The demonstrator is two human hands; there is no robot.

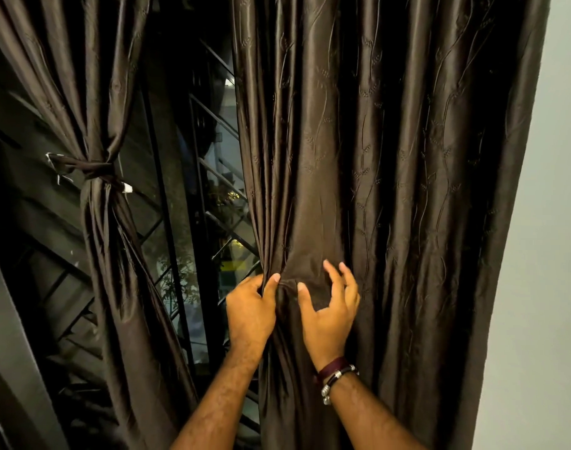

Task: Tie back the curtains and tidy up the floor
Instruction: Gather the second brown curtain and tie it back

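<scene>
my left hand (250,308) grips the gathered inner edge of the right brown curtain (391,157), folds bunched under the thumb. my right hand (331,305) hovers just beside it, fingers spread and loosely curled, holding nothing. the left curtain (96,92) hangs already knotted with its tieback (94,172); dark window grille (212,196) shows between them.

1 head cam, close in, faces fwd at the curtain (391,157) ahead.
</scene>
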